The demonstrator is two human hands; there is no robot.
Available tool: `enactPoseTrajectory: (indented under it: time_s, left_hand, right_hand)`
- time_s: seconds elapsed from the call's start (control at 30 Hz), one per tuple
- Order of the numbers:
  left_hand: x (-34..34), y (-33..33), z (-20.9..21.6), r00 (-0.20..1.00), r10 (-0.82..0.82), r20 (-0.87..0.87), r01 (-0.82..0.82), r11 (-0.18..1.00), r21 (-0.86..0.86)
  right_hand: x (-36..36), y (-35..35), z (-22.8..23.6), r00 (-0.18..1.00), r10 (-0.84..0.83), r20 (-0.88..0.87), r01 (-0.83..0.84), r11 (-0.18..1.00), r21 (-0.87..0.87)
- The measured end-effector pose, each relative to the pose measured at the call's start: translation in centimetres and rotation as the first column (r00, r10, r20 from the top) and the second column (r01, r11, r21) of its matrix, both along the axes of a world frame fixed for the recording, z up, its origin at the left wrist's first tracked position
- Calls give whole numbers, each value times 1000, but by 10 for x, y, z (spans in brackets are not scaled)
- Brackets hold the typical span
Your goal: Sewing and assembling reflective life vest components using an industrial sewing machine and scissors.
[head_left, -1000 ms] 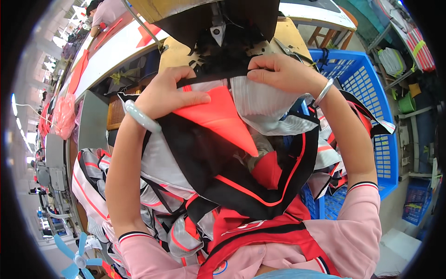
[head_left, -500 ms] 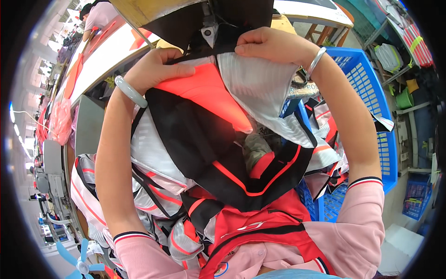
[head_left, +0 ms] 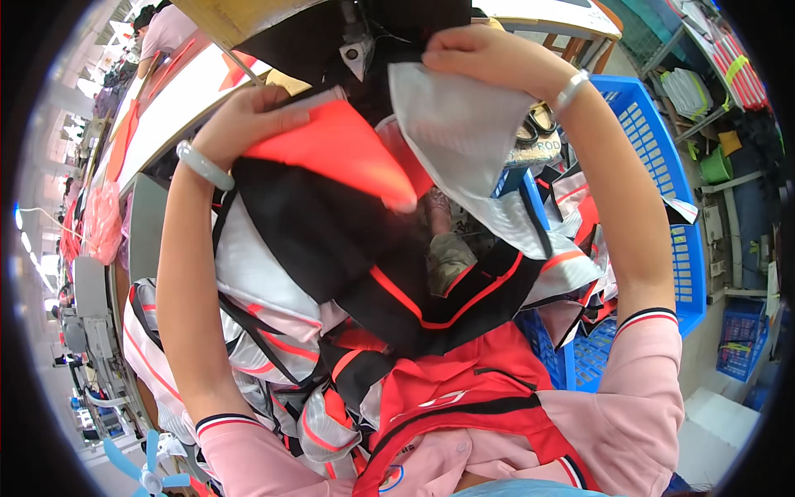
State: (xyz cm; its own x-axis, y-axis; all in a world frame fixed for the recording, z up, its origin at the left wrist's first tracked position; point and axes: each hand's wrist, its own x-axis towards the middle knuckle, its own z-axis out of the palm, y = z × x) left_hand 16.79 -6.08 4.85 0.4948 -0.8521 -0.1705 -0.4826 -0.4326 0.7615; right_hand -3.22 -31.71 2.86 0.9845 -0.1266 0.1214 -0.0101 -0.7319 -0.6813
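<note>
A garment of coral, black and pale grey panels (head_left: pixel 331 224) hangs between my two hands, its black band with a coral stripe sagging toward my lap. My left hand (head_left: pixel 257 124) pinches the coral panel's upper edge, thumb on top. Further right, my right hand (head_left: pixel 489 54) is closed on the top corner of the pale grey panel (head_left: pixel 460 116). A gap shows between the two held edges. Just beyond them is a dark machine head (head_left: pixel 356 58) with a pointed metal part. The fingertips of both hands are partly hidden.
Similar striped pieces (head_left: pixel 281 348) are heaped at my left and over my lap. At the right stands a blue plastic basket (head_left: pixel 691 273) with more pieces. Scissors (head_left: pixel 538 124) lie beside it. A white worktable (head_left: pixel 166 108) runs along the far left, with another person (head_left: pixel 170 37) there.
My hands have moved apart, the right one upward and the left one leftward. The garment's top edges, close together before, have separated, and the lower band has risen slightly.
</note>
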Motion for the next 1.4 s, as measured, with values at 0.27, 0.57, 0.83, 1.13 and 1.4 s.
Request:
enactPoseTrajectory:
  time_s: [0.27,0.57,0.83,1.13,1.4]
  left_hand:
    - [-118,26,-28,883,-424,-204,426,904,-34]
    - [-166,-21,-72,868,-403,-291,416,909,-18]
    - [-177,33,-64,915,-224,-335,211,975,-74]
    - [-195,101,-61,831,-216,512,198,976,91]
    - [-131,86,6,992,-22,120,46,979,-198]
  right_hand:
    - [-166,2,20,975,-35,-219,29,999,-30]
    - [-160,126,3,960,-1,280,94,943,-319]
    - [-130,138,-96,999,18,-38,-26,971,-238]
    - [-114,124,-96,962,-66,266,121,973,-198]
    - [-89,105,-30,908,-31,419,59,997,-55]
